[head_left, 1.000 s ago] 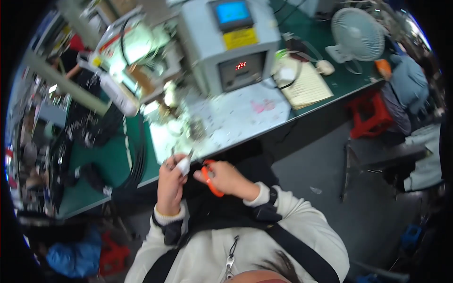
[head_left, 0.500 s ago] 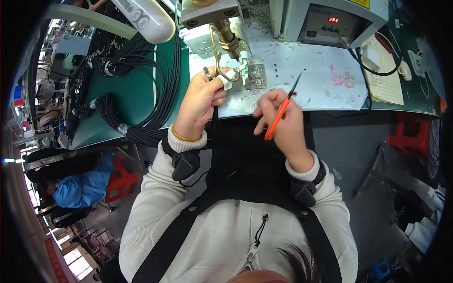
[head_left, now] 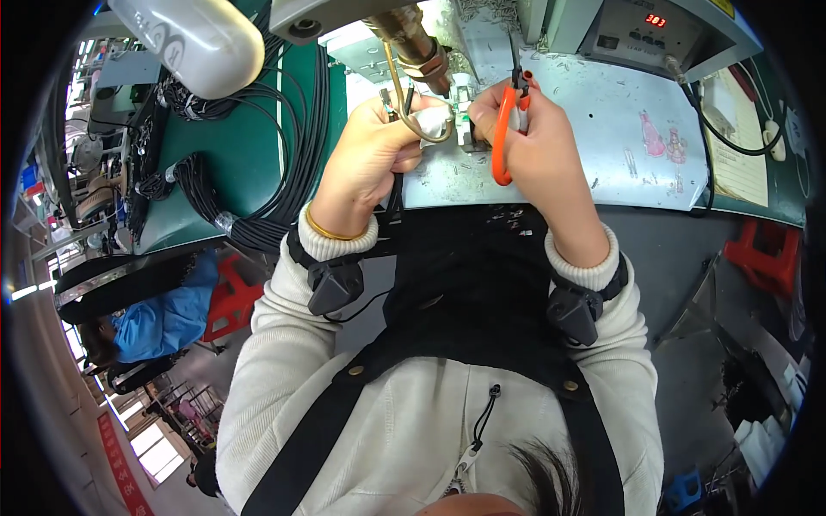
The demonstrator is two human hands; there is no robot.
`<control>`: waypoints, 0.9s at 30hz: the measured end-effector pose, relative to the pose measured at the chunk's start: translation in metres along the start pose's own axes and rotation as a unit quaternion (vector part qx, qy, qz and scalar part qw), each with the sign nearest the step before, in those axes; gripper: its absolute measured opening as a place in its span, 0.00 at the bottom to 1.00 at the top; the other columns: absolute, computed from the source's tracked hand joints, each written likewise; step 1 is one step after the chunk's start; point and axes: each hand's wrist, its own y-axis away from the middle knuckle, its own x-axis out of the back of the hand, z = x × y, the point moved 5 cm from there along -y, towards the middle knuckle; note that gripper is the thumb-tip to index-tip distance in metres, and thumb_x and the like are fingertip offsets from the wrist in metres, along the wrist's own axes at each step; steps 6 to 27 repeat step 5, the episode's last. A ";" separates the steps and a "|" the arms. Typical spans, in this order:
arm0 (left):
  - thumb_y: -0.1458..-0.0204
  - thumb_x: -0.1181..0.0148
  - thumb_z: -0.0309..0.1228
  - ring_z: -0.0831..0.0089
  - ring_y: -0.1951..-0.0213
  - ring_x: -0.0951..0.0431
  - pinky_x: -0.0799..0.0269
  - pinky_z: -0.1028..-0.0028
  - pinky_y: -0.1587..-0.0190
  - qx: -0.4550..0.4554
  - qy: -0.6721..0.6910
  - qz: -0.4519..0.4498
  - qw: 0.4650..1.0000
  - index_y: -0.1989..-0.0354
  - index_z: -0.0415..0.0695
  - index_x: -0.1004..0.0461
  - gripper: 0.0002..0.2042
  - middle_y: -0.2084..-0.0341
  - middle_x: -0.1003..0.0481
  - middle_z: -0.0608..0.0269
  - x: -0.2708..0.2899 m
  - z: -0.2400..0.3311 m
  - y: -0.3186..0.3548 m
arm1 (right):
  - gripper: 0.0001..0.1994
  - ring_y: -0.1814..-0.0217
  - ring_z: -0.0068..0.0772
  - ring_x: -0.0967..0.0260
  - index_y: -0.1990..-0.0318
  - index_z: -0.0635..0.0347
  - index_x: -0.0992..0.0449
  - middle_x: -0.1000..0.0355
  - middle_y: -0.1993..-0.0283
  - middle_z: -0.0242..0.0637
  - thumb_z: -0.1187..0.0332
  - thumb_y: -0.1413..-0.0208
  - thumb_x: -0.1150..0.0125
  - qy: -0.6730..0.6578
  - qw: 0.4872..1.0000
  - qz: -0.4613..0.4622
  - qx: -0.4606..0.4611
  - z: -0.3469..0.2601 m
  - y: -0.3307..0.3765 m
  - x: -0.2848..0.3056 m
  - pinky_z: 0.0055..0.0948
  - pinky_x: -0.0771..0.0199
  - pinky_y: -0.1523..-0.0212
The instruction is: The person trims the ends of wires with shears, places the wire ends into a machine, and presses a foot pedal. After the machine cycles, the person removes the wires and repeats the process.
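Observation:
My left hand is closed on a black cable that hangs below its fingers. A small metal end sticks up by the thumb, and a white piece shows at the fingertips. Next to them is the small fixture under the machine's brass-coloured head, with a bent metal tube curving in front. Orange-handled pliers lie across my right hand, dark pointed tips upward. Its thumb and forefinger close together at the fixture's right side; what they pinch there is hidden.
Coiled black cables lie on the green table at left. A control box with a red display stands at the back right, beside a paper pad. Metal scraps litter the pale plate. A person in blue sits at left.
My right hand has moved up and left to the fixture, with the pliers now pointing more upright. My left hand stays by the fixture, still holding the cable. The view has shifted slightly.

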 end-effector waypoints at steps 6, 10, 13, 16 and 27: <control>0.55 0.42 0.30 0.91 0.89 0.51 0.59 0.87 0.87 -0.002 -0.033 0.001 0.999 0.64 0.36 0.31 0.12 0.88 0.41 0.77 -0.001 0.001 -0.001 | 0.06 0.79 0.15 0.46 0.71 0.63 0.32 0.38 0.80 0.26 0.69 0.52 0.46 0.031 0.999 0.009 -0.020 0.002 -0.001 -0.001 0.17 0.45 0.77; 0.55 0.42 0.30 0.91 0.89 0.51 0.59 0.87 0.87 -0.002 -0.033 0.001 0.999 0.64 0.36 0.31 0.12 0.88 0.41 0.77 -0.001 0.001 -0.001 | 0.06 0.79 0.15 0.46 0.71 0.63 0.32 0.38 0.80 0.26 0.69 0.52 0.46 0.031 0.999 0.009 -0.020 0.002 -0.001 -0.001 0.17 0.45 0.77; 0.55 0.42 0.30 0.91 0.89 0.51 0.59 0.87 0.87 -0.002 -0.033 0.001 0.999 0.64 0.36 0.31 0.12 0.88 0.41 0.77 -0.001 0.001 -0.001 | 0.06 0.79 0.15 0.46 0.71 0.63 0.32 0.38 0.80 0.26 0.69 0.52 0.46 0.031 0.999 0.009 -0.020 0.002 -0.001 -0.001 0.17 0.45 0.77; 0.55 0.42 0.30 0.91 0.89 0.51 0.59 0.87 0.87 -0.002 -0.033 0.001 0.999 0.64 0.36 0.31 0.12 0.88 0.41 0.77 -0.001 0.001 -0.001 | 0.06 0.79 0.15 0.46 0.71 0.63 0.32 0.38 0.80 0.26 0.69 0.52 0.46 0.031 0.999 0.009 -0.020 0.002 -0.001 -0.001 0.17 0.45 0.77; 0.55 0.42 0.30 0.91 0.89 0.51 0.59 0.87 0.87 -0.002 -0.033 0.001 0.999 0.64 0.36 0.31 0.12 0.88 0.41 0.77 -0.001 0.001 -0.001 | 0.06 0.79 0.15 0.46 0.71 0.63 0.32 0.38 0.80 0.26 0.69 0.52 0.46 0.031 0.999 0.009 -0.020 0.002 -0.001 -0.001 0.17 0.45 0.77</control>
